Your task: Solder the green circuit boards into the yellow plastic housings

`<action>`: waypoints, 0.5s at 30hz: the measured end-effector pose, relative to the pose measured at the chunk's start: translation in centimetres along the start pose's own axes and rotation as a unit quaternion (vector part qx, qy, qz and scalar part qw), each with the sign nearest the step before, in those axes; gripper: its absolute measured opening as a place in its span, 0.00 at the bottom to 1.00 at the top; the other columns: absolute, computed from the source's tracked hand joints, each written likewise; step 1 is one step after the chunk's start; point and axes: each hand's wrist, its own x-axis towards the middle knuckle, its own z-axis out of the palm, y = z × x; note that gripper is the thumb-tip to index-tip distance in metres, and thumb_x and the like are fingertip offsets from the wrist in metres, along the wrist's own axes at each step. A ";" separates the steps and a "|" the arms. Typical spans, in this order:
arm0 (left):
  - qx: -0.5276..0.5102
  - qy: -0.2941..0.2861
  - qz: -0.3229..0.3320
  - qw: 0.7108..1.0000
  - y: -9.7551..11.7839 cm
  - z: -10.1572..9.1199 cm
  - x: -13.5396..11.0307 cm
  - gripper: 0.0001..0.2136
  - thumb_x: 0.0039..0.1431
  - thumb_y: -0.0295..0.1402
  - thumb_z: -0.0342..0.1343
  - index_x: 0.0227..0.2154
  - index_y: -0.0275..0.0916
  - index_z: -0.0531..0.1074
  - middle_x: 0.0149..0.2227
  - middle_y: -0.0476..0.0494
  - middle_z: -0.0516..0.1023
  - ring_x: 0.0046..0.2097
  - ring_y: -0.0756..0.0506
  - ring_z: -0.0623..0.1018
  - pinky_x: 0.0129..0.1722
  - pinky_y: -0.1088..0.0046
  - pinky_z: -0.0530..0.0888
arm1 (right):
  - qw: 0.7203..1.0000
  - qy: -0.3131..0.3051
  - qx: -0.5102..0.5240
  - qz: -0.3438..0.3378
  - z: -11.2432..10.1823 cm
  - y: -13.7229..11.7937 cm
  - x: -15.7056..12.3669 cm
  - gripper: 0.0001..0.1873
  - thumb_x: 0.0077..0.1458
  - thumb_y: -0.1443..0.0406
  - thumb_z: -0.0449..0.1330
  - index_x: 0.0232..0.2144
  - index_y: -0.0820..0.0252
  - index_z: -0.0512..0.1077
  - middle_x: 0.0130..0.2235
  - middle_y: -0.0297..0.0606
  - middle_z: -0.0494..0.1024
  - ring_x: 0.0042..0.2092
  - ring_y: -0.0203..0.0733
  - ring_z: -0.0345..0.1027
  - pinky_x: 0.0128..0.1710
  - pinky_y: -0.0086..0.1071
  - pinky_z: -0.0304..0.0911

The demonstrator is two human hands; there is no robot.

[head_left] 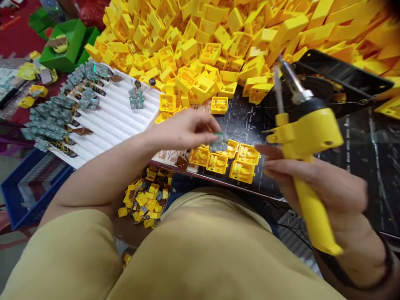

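Observation:
My left hand [190, 129] pinches a small grey-green circuit board [219, 142] between thumb and fingers. The board hangs above several open yellow plastic casings [243, 171] grouped at the table's front edge. In my right hand [325, 183] is a yellow soldering gun [315, 133], its handle in my grip. The gun's metal tip points up and away from me, apart from the casings. Round recesses show inside the casings. A brown board piece [181, 163] lies at the table edge, left of them.
A large heap of yellow casings [200, 50] covers the back. On the left, a white ridged foam sheet [115, 108] carries rows of wired circuit boards [51, 116]. A black reel stand [343, 71] is at right. Below the table edge sits a box of yellow parts [146, 198].

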 end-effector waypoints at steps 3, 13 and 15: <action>-0.111 -0.047 -0.025 0.992 0.2 3.0 0.9 0.10 0.55 0.36 0.67 0.36 0.37 0.74 0.25 0.53 0.76 0.24 0.56 0.72 0.24 0.80 0.67 | 0.996 0.019 0.011 -0.091 0.8 -1.0 1.4 0.13 0.62 0.64 0.66 0.47 0.52 0.70 0.51 0.40 0.80 0.49 0.44 0.78 0.45 0.32 0.77; -0.448 -0.032 -0.076 0.890 -1.5 5.8 -1.9 0.22 0.50 0.39 0.74 0.48 0.41 0.80 0.42 0.43 0.84 0.38 0.50 0.82 0.43 0.75 0.77 | 0.984 0.170 0.011 -0.056 1.3 -1.1 0.7 0.20 0.53 0.77 0.70 0.45 0.58 0.71 0.40 0.37 0.83 0.37 0.39 0.79 0.39 0.26 0.76; -0.398 0.004 -0.045 0.916 -1.6 6.6 -2.2 0.23 0.50 0.39 0.74 0.49 0.42 0.80 0.41 0.45 0.84 0.39 0.51 0.81 0.44 0.75 0.76 | 0.982 0.181 0.025 -0.040 1.5 -1.4 0.5 0.22 0.53 0.76 0.70 0.47 0.57 0.71 0.40 0.36 0.83 0.38 0.41 0.80 0.40 0.29 0.78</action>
